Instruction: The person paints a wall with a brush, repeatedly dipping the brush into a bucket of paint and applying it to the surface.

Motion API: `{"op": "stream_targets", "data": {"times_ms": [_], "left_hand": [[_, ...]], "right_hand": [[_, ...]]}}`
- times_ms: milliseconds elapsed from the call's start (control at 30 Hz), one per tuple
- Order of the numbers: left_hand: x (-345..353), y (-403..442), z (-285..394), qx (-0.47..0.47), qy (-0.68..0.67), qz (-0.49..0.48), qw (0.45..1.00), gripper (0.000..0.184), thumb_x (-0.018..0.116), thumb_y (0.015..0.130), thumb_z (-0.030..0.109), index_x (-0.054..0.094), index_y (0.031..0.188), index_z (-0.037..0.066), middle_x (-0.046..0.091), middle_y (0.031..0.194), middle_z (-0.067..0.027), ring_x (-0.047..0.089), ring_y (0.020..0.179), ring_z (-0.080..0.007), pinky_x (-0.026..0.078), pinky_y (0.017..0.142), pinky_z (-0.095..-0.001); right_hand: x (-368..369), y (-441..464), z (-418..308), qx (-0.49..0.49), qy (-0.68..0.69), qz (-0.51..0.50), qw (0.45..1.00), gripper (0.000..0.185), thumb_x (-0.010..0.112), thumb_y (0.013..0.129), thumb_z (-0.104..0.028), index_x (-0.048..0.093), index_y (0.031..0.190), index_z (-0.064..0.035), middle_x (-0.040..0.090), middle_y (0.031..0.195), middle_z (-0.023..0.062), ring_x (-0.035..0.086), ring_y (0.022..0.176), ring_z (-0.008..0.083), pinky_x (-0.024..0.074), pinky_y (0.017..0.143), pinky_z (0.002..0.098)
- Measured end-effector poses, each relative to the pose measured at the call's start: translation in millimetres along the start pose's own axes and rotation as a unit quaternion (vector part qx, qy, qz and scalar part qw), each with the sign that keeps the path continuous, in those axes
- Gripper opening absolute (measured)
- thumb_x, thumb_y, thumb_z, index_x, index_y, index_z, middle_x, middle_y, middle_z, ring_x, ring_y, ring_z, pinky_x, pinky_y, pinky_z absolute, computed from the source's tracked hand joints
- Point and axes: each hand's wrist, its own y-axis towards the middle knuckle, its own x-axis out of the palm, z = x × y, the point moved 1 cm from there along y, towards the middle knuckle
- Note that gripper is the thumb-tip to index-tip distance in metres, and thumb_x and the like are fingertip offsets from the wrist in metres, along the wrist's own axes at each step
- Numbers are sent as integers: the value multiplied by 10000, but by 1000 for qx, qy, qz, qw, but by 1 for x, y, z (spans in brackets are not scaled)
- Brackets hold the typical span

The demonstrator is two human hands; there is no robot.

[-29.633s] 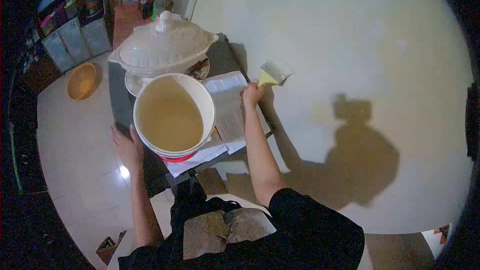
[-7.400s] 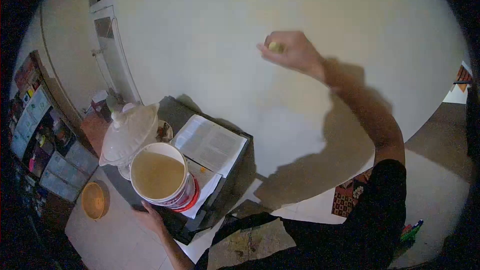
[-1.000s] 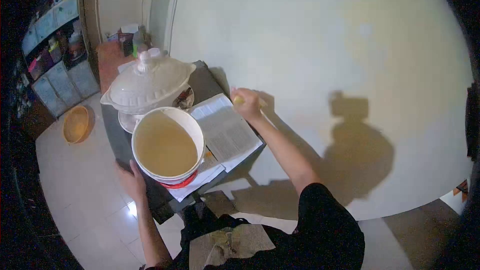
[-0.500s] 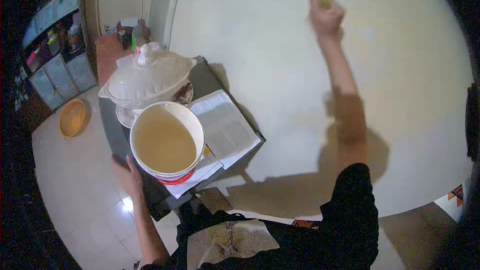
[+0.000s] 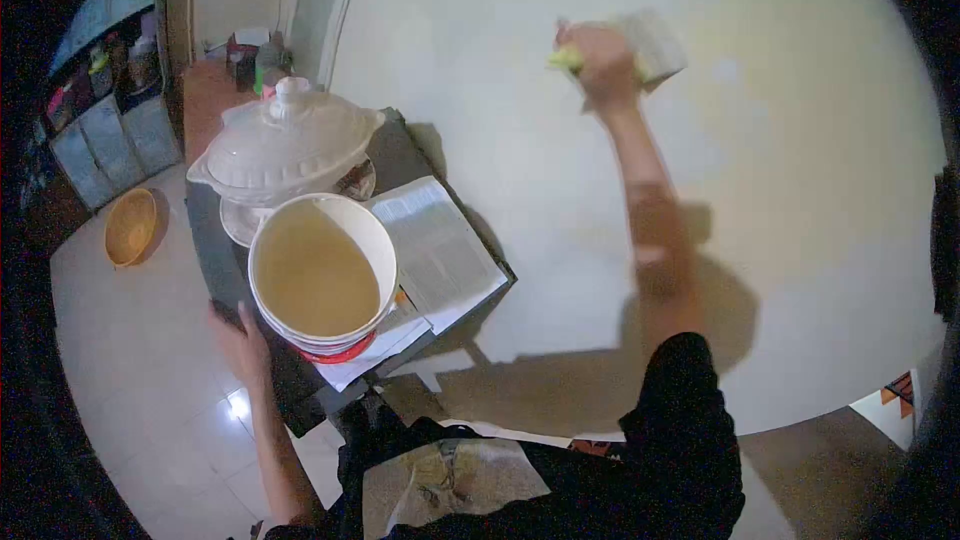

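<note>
Right now your right hand (image 5: 603,58) is closed around the yellow handle of a flat, wide brush (image 5: 657,48), up before the broad off-white wall (image 5: 500,140) with its yellowish patches. The brush's bristle end is blurred, so I cannot tell whether it touches the wall. Your left hand (image 5: 243,345) is low beside the dark, flat-topped table (image 5: 405,152), thumb spread away from the fingers; I cannot tell whether they press on its edge.

Between your two hands, on the near part of the table, stands the round white bucket with a red band at its base (image 5: 374,232), well filled with cloudy tan liquid (image 5: 318,280). It covers part of the white printed papers (image 5: 440,250) and, from your view, hides part of the pale plate (image 5: 237,227) under the glossy white lidded tureen (image 5: 285,152). That tureen takes up the table's far left side. Past it is a reddish-brown surface (image 5: 207,105) with small items on it. An orange round bowl (image 5: 130,228) sits on the tiled floor (image 5: 130,380), left of the table and well apart from your left hand.
</note>
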Motion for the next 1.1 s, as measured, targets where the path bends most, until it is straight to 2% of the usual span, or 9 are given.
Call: {"op": "stream_targets", "data": {"times_ms": [200, 533, 600, 633, 733, 800, 867, 1000, 1100], "left_hand": [[-3, 1, 2, 3, 15, -11, 1000, 602, 466, 927, 362, 295, 1363, -16, 376, 1360, -251, 393, 1243, -390, 334, 1013, -414], [-1, 2, 1, 11, 14, -9, 1000, 612, 477, 923, 349, 292, 1355, -43, 403, 1338, -248, 403, 1232, -381, 328, 1018, -409], [-4, 1, 9, 15, 28, -3, 999, 601, 471, 925, 350, 305, 1348, -43, 404, 1337, -246, 408, 1228, -376, 328, 1018, -411], [0, 3, 4, 19, 25, 1, 1000, 606, 470, 924, 364, 312, 1345, -42, 408, 1333, -247, 411, 1224, -377, 328, 1017, -414], [2, 4, -1, 34, 53, 20, 998, 616, 467, 925, 377, 307, 1349, -41, 401, 1340, -244, 408, 1228, -374, 326, 1020, -413], [0, 4, 0, 10, 25, -11, 1000, 623, 464, 928, 379, 295, 1355, -41, 390, 1351, -245, 396, 1238, -375, 318, 1028, -416], [4, 3, -5, 34, 45, 10, 998, 619, 461, 930, 377, 297, 1353, -44, 386, 1355, -245, 394, 1240, -375, 316, 1030, -418], [1, 3, 5, -13, 15, 0, 1000, 618, 459, 931, 371, 295, 1353, -49, 390, 1351, -247, 393, 1241, -376, 314, 1032, -416], [0, 3, 5, -5, 27, -5, 1000, 620, 465, 928, 362, 297, 1348, -63, 377, 1359, -251, 384, 1249, -377, 302, 1042, -409]], "right_hand": [[28, -78, -108, 37, 48, -83, 995, 287, 636, 784, -88, 456, 563, -117, 485, 539, 51, 502, 492, 228, 402, 487, 360], [69, -131, -203, 158, 193, -61, 966, 277, 644, 786, -84, 469, 571, -77, 487, 534, 77, 504, 483, 244, 402, 479, 379], [70, -129, -207, 390, 256, -5, 884, 214, 626, 804, -99, 555, 605, -63, 554, 572, 122, 566, 529, 280, 424, 490, 385], [64, -117, -206, 429, 259, 11, 865, 209, 639, 805, -109, 568, 618, -46, 554, 584, 146, 541, 502, 305, 417, 481, 384], [42, -85, -186, 362, 172, 21, 916, 299, 621, 841, -238, 545, 605, -70, 498, 546, 158, 521, 467, 317, 403, 437, 373], [57, -105, -149, 380, 38, -75, 921, 326, 595, 854, -292, 552, 591, -103, 534, 548, 139, 531, 477, 325, 422, 444, 376], [56, -99, -115, 438, 3, -62, 897, 350, 567, 866, -312, 549, 586, -103, 542, 543, 128, 537, 487, 333, 423, 444, 388], [26, -60, -95, 429, 32, -70, 900, 344, 573, 869, -286, 546, 582, -98, 539, 536, 122, 525, 475, 333, 416, 438, 398], [4, -27, -59, 336, -1, 53, 940, 333, 609, 859, -209, 521, 568, -73, 525, 520, 101, 492, 434, 286, 400, 419, 350]]}}
